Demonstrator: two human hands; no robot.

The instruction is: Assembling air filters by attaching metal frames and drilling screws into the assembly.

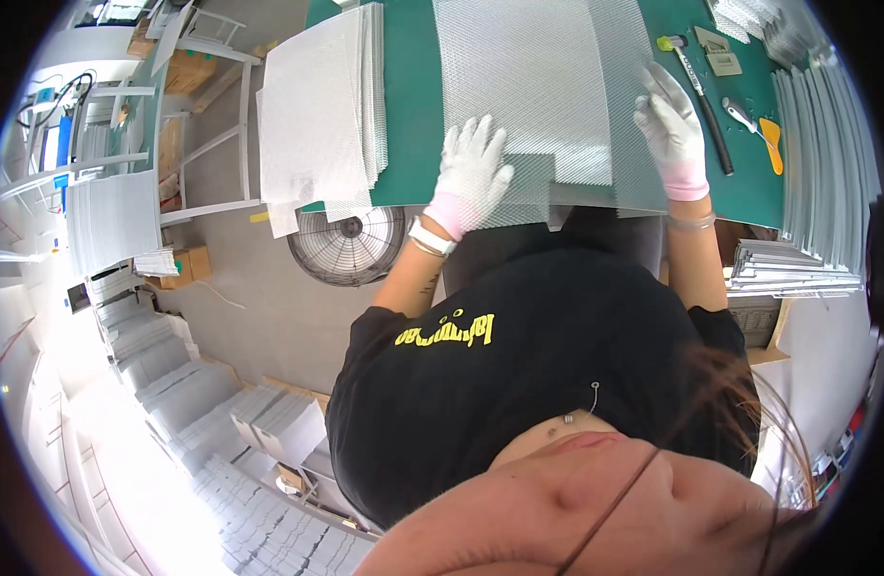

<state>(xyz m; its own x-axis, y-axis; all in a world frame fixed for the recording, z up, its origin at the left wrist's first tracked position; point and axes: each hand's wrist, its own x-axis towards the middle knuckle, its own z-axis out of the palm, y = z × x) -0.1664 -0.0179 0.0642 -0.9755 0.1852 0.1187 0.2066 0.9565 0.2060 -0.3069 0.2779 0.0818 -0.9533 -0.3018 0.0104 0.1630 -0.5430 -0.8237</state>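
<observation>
A large sheet of silver metal mesh (pixel 528 86) lies on the green work table (pixel 413 106), over a stack of similar sheets. My left hand (pixel 473 173), in a white glove, lies flat with fingers spread on the near left corner of the mesh stack. My right hand (pixel 672 130), also gloved, rests on the right edge of the mesh, fingers pinching or pressing that edge. A watch sits on my left wrist and a bangle on my right.
A pile of white mesh sheets (pixel 317 115) hangs over the table's left end. A mallet (pixel 696 86), a yellow-handled tool (pixel 764 130) and a small box lie right. Metal strips (pixel 826 144) stack far right. A floor fan (pixel 348 245) stands under the table.
</observation>
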